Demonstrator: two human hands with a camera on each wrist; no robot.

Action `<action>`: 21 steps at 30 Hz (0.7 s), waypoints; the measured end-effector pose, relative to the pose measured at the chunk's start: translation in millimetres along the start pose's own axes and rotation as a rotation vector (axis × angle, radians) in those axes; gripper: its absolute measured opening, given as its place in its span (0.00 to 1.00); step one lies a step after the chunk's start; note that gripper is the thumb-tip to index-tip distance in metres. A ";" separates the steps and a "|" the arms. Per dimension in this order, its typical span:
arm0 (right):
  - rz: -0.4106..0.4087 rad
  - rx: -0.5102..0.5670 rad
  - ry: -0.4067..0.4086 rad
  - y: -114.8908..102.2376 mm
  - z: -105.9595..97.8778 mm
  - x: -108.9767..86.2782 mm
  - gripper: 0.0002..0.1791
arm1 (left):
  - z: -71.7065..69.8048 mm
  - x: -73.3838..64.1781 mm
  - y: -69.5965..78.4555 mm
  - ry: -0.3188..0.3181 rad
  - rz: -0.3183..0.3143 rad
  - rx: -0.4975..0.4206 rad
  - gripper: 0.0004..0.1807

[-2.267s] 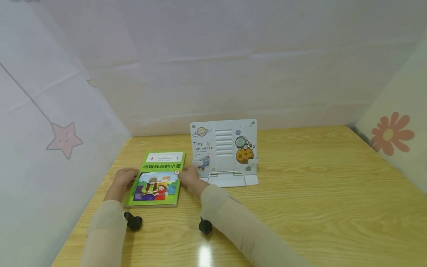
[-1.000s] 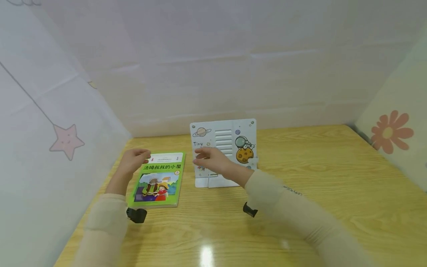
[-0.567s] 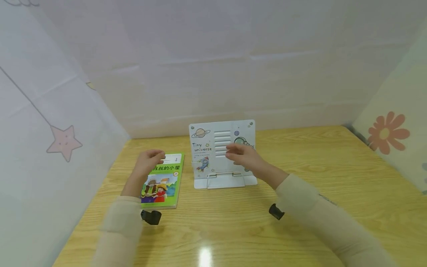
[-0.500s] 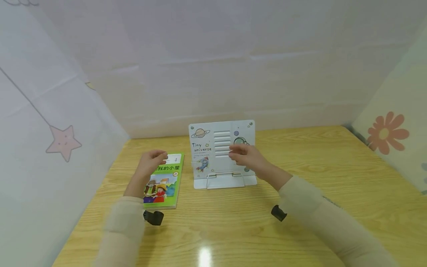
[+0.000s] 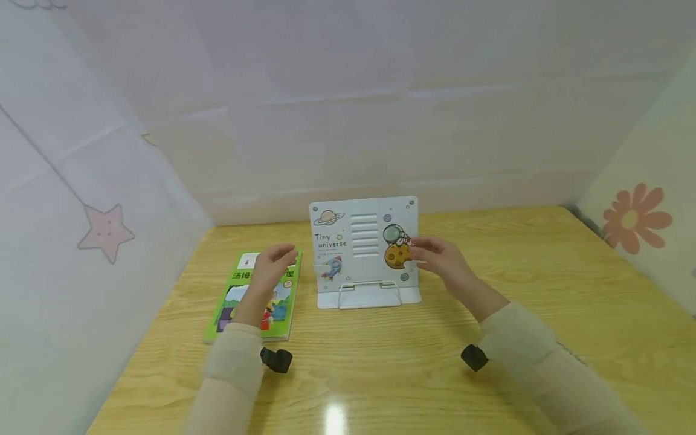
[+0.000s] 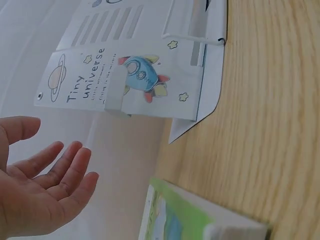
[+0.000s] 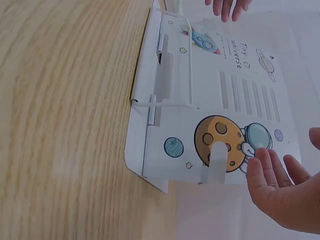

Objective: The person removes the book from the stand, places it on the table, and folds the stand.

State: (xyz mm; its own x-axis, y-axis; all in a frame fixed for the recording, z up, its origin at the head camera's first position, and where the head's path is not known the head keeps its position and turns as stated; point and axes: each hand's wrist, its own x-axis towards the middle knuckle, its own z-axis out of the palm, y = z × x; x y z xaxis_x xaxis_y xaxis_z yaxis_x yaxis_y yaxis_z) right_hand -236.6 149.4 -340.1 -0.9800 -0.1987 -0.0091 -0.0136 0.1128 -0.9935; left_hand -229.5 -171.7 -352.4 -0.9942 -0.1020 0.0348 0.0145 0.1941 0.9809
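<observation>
The left hand [image 5: 272, 267], fingers loosely bent and relaxed, is raised near the green book [image 5: 281, 309], which lies flat by the left edge of the tabletop [image 5: 544, 302]. The right hand [image 5: 444, 261], equally loose-fingered, is near the right side of the white book stand [image 5: 365, 266], standing towards the tabletop's far edge.

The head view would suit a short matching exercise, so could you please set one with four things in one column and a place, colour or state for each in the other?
Column one
1. Book
2. Book stand
3. Right hand
4. Star

Column two
A. Pink, on the backdrop at the left of the picture
B. By the astronaut drawing, holding nothing
C. White, propped up
D. Green-covered, lying flat on the table

Right pairs: 1-D, 2-C, 3-B, 4-A
</observation>
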 end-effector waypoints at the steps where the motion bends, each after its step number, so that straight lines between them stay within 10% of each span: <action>1: -0.002 0.002 0.018 1.1 -2.1 0.3 0.26 | 2.9 0.6 -1.8 0.012 0.016 -0.014 0.18; 21: -0.007 -0.052 0.182 46.6 -13.6 26.6 0.28 | 42.0 6.6 -24.9 0.058 0.083 -0.029 0.19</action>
State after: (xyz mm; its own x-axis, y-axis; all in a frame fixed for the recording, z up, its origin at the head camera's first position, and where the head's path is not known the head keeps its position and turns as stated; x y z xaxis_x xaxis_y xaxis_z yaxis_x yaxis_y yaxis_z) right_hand -266.0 162.6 -385.1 -0.9995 -0.0208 0.0230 -0.0261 0.1629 -0.9863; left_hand -240.9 -136.3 -384.6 -0.9816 -0.1430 0.1262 0.1003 0.1761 0.9793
